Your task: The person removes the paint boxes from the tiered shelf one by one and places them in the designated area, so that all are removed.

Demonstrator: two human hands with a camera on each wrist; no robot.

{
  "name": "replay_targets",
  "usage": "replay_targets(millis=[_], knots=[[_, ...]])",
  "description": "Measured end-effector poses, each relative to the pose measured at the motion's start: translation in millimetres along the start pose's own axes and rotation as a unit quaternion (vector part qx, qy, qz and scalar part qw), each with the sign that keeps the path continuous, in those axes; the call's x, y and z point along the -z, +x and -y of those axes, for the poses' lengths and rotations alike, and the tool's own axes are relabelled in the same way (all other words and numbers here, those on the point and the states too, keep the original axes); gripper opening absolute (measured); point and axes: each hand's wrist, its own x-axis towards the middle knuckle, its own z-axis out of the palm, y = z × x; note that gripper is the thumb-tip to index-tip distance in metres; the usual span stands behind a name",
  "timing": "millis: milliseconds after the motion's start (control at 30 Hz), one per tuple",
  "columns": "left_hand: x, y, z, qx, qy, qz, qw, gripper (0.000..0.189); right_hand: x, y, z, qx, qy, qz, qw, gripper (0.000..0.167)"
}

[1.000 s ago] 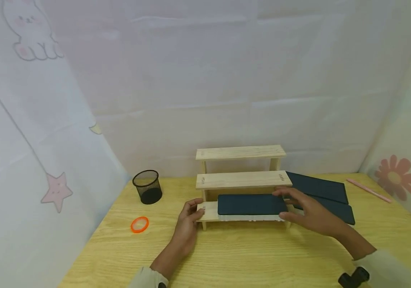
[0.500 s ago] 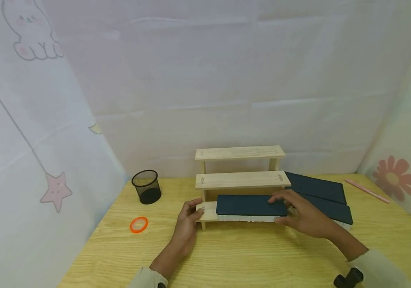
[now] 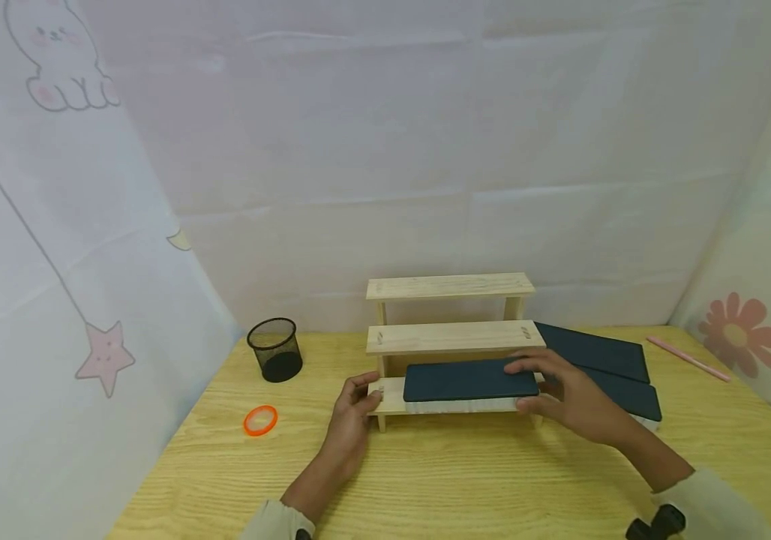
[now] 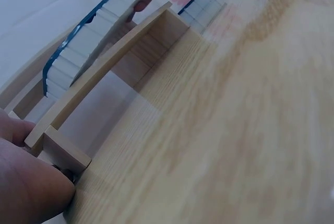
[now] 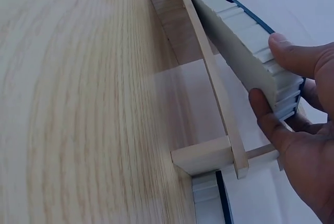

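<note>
A long box with a dark blue top and white ribbed sides (image 3: pixel 466 380) stands over the lowest step of a three-tier wooden shelf (image 3: pixel 453 336). My right hand (image 3: pixel 574 397) holds its right end, thumb and fingers on opposite faces. In the right wrist view the box (image 5: pixel 237 31) is tilted, with its held end raised above the wooden board and a fingertip under it. At the other side, my left hand (image 3: pixel 345 424) grips the left end of the lowest step, thumb on top. The left wrist view shows that hand (image 4: pixel 31 187) beside the shelf's front leg.
Two more dark blue-topped boxes (image 3: pixel 595 352) lie right of the shelf, partly behind my right hand. A pink stick (image 3: pixel 689 358) lies farther right. On the left are a black mesh cup (image 3: pixel 276 364) and an orange ring (image 3: pixel 260 433). A white curtain hangs close behind.
My right hand has shifted slightly left and taken firmer hold of the box's end. That end has risen, tilting the box. The left hand stays on the shelf.
</note>
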Motion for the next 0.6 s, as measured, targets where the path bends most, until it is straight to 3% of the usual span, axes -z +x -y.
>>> replay_targets(millis=[233, 600], knots=[[-1.1, 0.3, -0.2, 0.002, 0.004, -0.002, 1.0, 0.038, 3, -1.6, 6, -0.015, 0.005, -0.029, 0.9995, 0.049], [-0.9, 0.0, -0.4, 0.003, -0.006, -0.001, 1.0, 0.039, 15, -8.3, 17, 0.016, 0.044, -0.068, 0.9966, 0.051]])
